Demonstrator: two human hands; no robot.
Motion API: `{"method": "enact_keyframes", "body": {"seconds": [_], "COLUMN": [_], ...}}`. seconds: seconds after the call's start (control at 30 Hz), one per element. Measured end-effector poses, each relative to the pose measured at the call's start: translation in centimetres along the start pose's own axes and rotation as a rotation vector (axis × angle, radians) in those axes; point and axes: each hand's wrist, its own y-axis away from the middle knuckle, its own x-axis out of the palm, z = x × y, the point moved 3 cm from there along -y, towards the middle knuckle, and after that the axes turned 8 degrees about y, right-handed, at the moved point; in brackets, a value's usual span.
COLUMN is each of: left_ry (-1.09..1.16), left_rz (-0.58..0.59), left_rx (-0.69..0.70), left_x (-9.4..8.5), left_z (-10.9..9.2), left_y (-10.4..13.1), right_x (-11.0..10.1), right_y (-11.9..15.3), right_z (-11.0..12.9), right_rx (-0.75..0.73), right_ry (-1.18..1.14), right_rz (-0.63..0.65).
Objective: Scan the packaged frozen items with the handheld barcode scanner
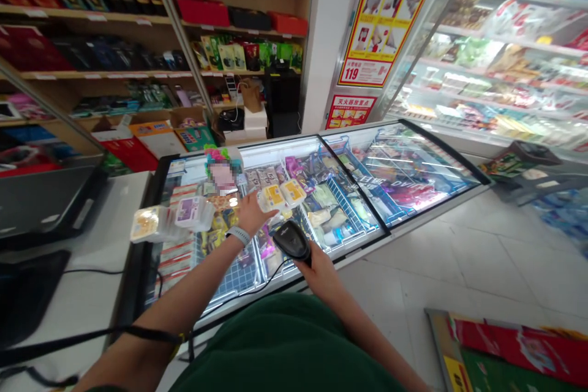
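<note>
My right hand point(315, 266) is wrapped around the handle of a black barcode scanner point(292, 240), whose head points up and to the left over the freezer glass. My left hand point(252, 214), with a grey band on its wrist, grips the near left end of a clear plastic food box point(272, 196) with a yellow label. A second yellow-labelled box point(293, 192) sits right beside it. Further left on the glass stand stacked clear boxes, one with a purple label point(190, 213) and one with an orange-yellow label point(149, 223).
Under my hands is a glass-topped chest freezer point(390, 234) full of packaged food. A blurred, colourful item point(223, 171) stands on its far side. The scanner's cable point(257, 290) runs left, near a counter point(103, 229) with a monitor point(41, 202). Shelves and an open chiller point(500, 67) stand behind.
</note>
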Motion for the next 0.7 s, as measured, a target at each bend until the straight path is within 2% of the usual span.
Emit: {"method": "enact_keyframes", "body": {"seconds": [0.17, 0.33, 0.4, 0.47, 0.53, 0.6, 0.7], "left_ry": [-0.019, -0.008, -0.028, -0.062, -0.091, -0.093, -0.099], "left_rz": [-0.009, -0.041, -0.089, -0.097, 0.012, 0.149, 0.311], "left_rx": [-0.061, -0.042, 0.011, 0.154, 0.344, 0.478, 0.622], "left_x": [1.3, 2.4, 2.5, 2.5, 3.1, 4.1, 6.4], "left_z": [-1.7, -3.2, -3.3, -3.2, -3.0, -2.7, -3.1], "left_y": [-1.2, -0.8, -0.1, 1.2, 3.0, 4.8, 6.6], "right_x": [-0.5, -0.9, -1.0, -1.2, -1.3, -1.3, -1.4], "right_y": [0.4, 0.5, 0.5, 0.5, 0.5, 0.5, 0.8], "right_z": [-0.8, -0.9, -1.0, -1.3, -1.8, -2.4, -3.2], "right_rx": [0.036, 0.052, 0.057, 0.067, 0.092, 0.123, 0.168], "right_ry": [-0.009, -0.041, -0.051, -0.059, -0.062, -0.068, -0.082], "right_rz": [-0.058, -0.089, -0.104, -0.123, -0.148, -0.181, -0.248]}}
